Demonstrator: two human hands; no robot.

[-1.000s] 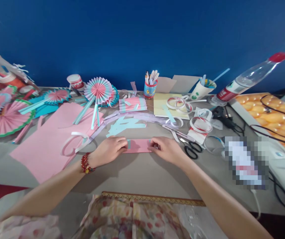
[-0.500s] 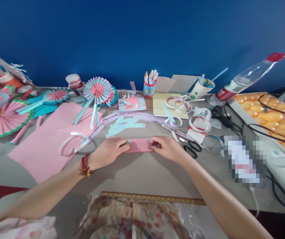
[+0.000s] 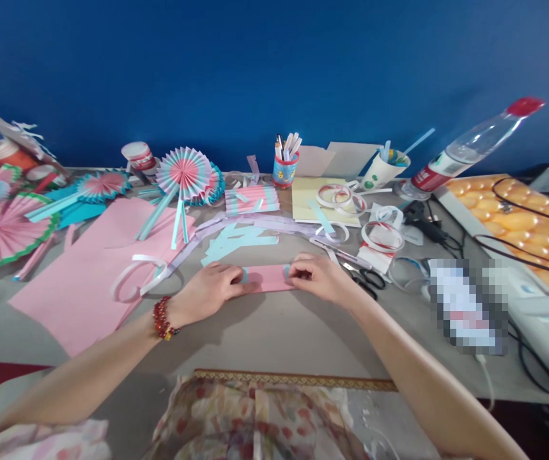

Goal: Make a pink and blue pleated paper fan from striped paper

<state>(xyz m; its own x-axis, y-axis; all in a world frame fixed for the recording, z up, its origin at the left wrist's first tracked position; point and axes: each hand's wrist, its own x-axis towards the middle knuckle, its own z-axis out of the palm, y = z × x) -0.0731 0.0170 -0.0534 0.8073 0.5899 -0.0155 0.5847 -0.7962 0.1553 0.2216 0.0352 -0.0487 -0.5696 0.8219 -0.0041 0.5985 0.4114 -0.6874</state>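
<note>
A small pink paper piece [image 3: 268,278] with light-blue ends lies low over the grey table, between my two hands. My left hand [image 3: 211,289] is closed on its left end, thumb pointing inward. At the other end, my right hand [image 3: 319,278] pinches the paper with bent fingers. Just beyond it are several light-blue paper strips [image 3: 238,241] and a pleated pink-and-blue paper [image 3: 252,200]. Black-handled scissors [image 3: 370,281] lie beside my right hand, next to a utility knife [image 3: 341,252].
On the left are pink sheets [image 3: 80,275] and folded paper fans [image 3: 183,172]. Tape rolls [image 3: 383,236], a pen cup [image 3: 286,171], a paper cup [image 3: 383,171] and a leaning bottle [image 3: 456,160] stand toward the back and right. A phone [image 3: 466,303] with a cable lies at right.
The fingers of my right hand have shifted slightly at the paper's right end. The whole view has moved a little; both hands still hold the pink paper.
</note>
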